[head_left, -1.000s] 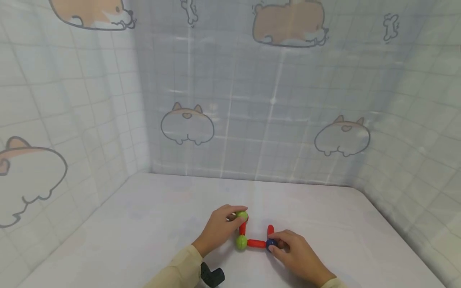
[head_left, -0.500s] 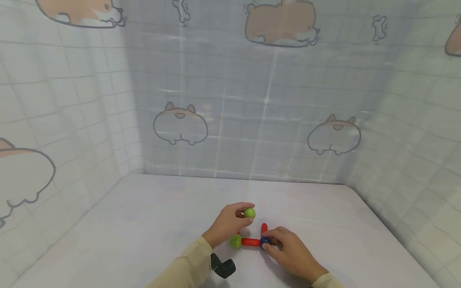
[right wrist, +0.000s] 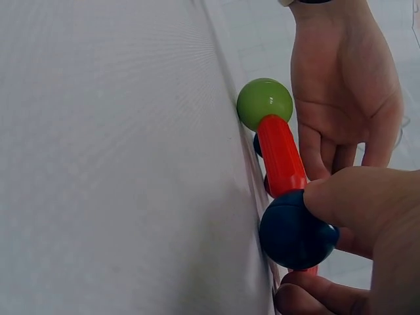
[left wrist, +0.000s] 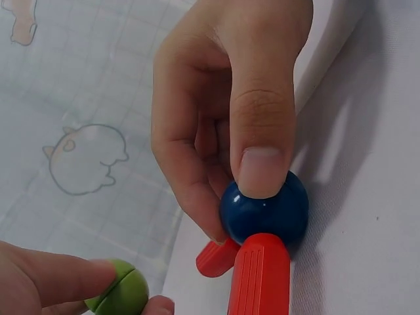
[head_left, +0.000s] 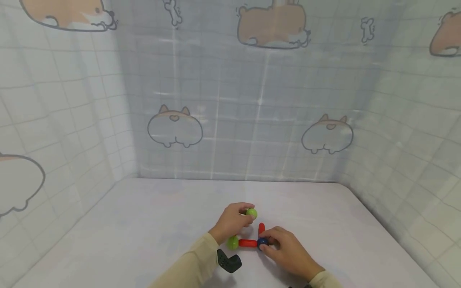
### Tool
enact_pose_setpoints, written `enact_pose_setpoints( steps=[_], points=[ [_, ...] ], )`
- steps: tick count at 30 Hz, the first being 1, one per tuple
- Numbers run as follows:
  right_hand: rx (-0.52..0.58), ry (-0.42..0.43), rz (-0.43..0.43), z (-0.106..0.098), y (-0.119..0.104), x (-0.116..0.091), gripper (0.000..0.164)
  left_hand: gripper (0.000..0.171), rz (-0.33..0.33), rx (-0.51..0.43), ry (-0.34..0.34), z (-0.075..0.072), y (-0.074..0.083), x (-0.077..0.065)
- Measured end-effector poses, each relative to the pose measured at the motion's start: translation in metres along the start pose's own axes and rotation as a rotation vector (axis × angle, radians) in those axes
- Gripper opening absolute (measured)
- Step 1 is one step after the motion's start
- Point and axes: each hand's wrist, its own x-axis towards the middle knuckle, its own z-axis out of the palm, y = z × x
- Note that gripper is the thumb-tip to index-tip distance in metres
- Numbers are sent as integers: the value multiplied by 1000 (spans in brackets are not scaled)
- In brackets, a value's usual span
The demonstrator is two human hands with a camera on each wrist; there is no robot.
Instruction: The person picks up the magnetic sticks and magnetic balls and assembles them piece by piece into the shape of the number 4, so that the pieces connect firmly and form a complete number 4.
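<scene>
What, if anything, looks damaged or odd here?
Nothing stands out: the left hand holds a green ball, the right hand grips the blue ball, and the red rod joining it to another green ball looks undamaged.

A pale tabletop (head_left: pixel 162 216) carries a green ball (head_left: pixel 233 242) linked by a red rod (head_left: pixel 247 243) to a blue ball (left wrist: pixel 266 215), another red rod (head_left: pixel 261 228) beyond

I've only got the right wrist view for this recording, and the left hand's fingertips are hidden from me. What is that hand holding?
Observer: The left hand is pinching a second green ball, which your view lacks.
Operator: Besides the long red stick I see, is another at the blue ball?
Observer: Yes, the head view shows a second red stick pointing toward the top of the picture.
Operator: Any ball on its far end?
Observer: No, its rounded tip is bare.
</scene>
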Motion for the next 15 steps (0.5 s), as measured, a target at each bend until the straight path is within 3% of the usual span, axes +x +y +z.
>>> enact_pose_setpoints(
  steps=[6, 15],
  points=[
    [9, -1, 19, 1, -1, -1, 26, 36, -21, -4, -9, 3, -2, 2],
    [-56, 3, 17, 3, 0, -1, 26, 37, -60, 67, -20, 9, -3, 8]
  ],
)
